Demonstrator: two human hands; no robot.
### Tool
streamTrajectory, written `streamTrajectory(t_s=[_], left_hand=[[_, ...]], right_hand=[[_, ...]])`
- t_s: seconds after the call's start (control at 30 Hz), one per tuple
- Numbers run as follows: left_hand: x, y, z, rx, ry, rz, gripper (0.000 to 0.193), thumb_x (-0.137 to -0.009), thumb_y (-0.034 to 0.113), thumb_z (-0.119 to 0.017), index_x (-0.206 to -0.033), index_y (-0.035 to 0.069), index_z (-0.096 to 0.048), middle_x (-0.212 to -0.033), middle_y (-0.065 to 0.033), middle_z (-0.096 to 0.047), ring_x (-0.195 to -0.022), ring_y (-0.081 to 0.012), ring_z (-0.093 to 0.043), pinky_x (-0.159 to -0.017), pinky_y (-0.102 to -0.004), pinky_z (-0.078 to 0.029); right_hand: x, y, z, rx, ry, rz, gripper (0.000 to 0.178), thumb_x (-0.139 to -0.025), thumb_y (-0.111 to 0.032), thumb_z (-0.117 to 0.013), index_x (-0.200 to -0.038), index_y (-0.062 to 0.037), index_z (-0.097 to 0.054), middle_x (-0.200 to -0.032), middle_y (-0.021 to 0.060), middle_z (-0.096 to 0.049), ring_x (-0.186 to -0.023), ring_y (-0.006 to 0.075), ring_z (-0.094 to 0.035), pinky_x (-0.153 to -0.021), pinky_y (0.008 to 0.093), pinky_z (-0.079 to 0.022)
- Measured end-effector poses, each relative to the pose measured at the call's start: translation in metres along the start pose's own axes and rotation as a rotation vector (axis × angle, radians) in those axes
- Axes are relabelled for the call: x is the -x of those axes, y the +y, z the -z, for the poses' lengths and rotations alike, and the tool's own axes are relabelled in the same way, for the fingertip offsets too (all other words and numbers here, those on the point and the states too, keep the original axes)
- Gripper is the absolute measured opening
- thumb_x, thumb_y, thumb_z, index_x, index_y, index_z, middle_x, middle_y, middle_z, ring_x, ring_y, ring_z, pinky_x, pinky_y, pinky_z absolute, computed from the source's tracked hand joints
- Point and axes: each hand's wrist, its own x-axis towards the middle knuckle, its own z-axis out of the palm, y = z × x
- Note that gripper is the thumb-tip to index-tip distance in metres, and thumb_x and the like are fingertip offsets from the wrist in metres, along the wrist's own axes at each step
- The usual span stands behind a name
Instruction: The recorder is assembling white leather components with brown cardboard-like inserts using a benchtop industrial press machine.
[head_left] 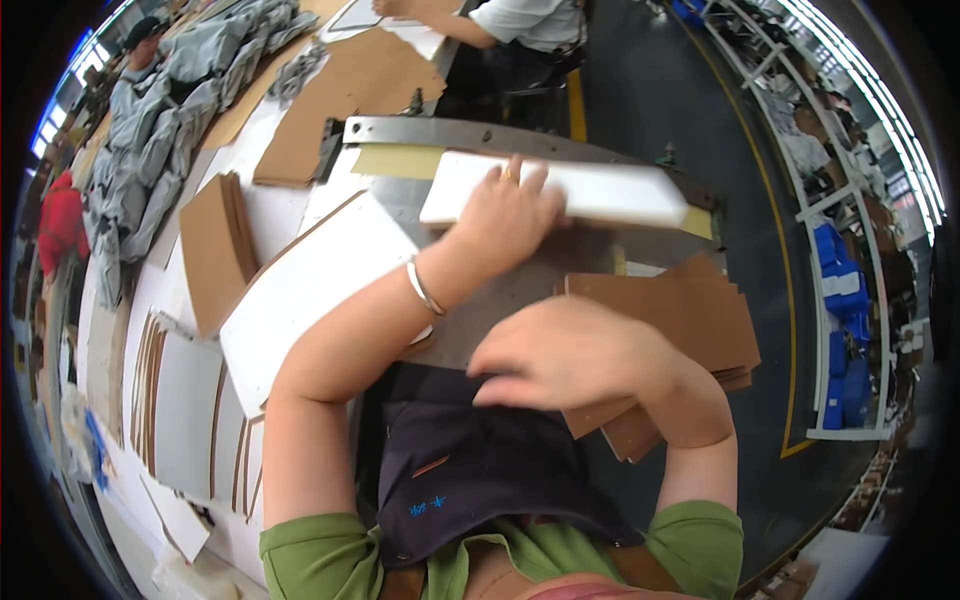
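Observation:
My left hand [505, 215], with a ring and a silver bangle, grips a long white cardboard strip [620, 190] from above. The strip lies across the metal bed of a machine [490, 310], along a steel bar [440, 130], and its right end is blurred. My right hand [570, 350] hovers above my dark apron [480, 480], thumb and fingertips apart, with nothing visible in it. Close to its right lies a fanned stack of brown cardboard pieces [690, 320]. A pale yellow strip [400, 161] shows beneath the bar.
On the left table sit a large white sheet [320, 290], brown cardboard [215, 250], several grey-white boards [185, 420] and a heap of grey fabric [190, 110]. Another person [520, 40] is beyond the machine. Shelving with blue bins [840, 270] lines the right.

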Motion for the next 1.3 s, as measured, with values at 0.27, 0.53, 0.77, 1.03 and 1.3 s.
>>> streamTrajectory(t_s=[0.27,0.53,0.77,1.03,1.3], left_hand=[[0.005,0.028,-0.005,0.066,-0.257,0.102,0.056,-0.087,0.056,-0.059,-0.137,0.030,-0.052,-0.147,-0.0080,-0.043,-0.128,-0.0524,-0.040,-0.091,-0.0704,-0.035],[0.001,0.014,-0.018,0.108,-0.203,0.124,0.055,-0.086,0.059,-0.056,-0.136,0.037,-0.054,-0.143,-0.0075,-0.044,-0.132,-0.0512,-0.035,-0.092,-0.0790,-0.029],[0.003,0.015,-0.012,0.104,-0.259,0.146,0.058,-0.088,0.063,-0.050,-0.140,0.036,-0.050,-0.143,-0.0077,-0.043,-0.133,-0.0454,-0.035,-0.095,-0.0760,-0.029],[0.009,0.034,-0.004,0.107,-0.280,0.034,0.058,-0.087,0.060,-0.055,-0.139,0.035,-0.050,-0.141,-0.0088,-0.046,-0.132,-0.0425,-0.040,-0.095,-0.0729,-0.031],[-0.004,0.020,0.014,0.342,0.144,-0.069,0.065,-0.080,0.054,-0.068,-0.137,0.025,-0.053,-0.140,-0.0143,-0.044,-0.136,-0.0403,-0.037,-0.108,-0.0580,-0.030]], right_hand=[[0.042,0.167,-0.017,0.467,0.567,-0.648,0.046,-0.096,-0.040,-0.053,-0.135,-0.0164,-0.055,-0.141,0.0131,-0.050,-0.127,0.0346,-0.048,-0.102,0.0463,-0.042],[0.027,0.185,-0.019,0.531,0.676,-0.664,0.049,-0.097,-0.039,-0.052,-0.143,-0.0225,-0.047,-0.145,0.0118,-0.041,-0.135,0.0312,-0.037,-0.105,0.0486,-0.034],[0.027,0.186,-0.019,0.562,0.722,-0.593,0.048,-0.095,-0.036,-0.055,-0.140,-0.0193,-0.051,-0.132,0.0096,-0.047,-0.126,0.0269,-0.043,-0.102,0.0447,-0.034],[-0.001,0.190,0.025,0.353,0.764,-0.526,0.036,-0.084,-0.036,-0.070,-0.109,-0.0108,-0.066,-0.109,0.0108,-0.061,-0.106,0.0279,-0.059,-0.088,0.0379,-0.047],[0.023,0.184,0.070,-0.076,0.808,-0.507,0.032,-0.087,-0.028,-0.071,-0.106,-0.0036,-0.064,-0.091,0.0077,-0.069,-0.079,0.0148,-0.066,-0.067,0.0292,-0.051]])
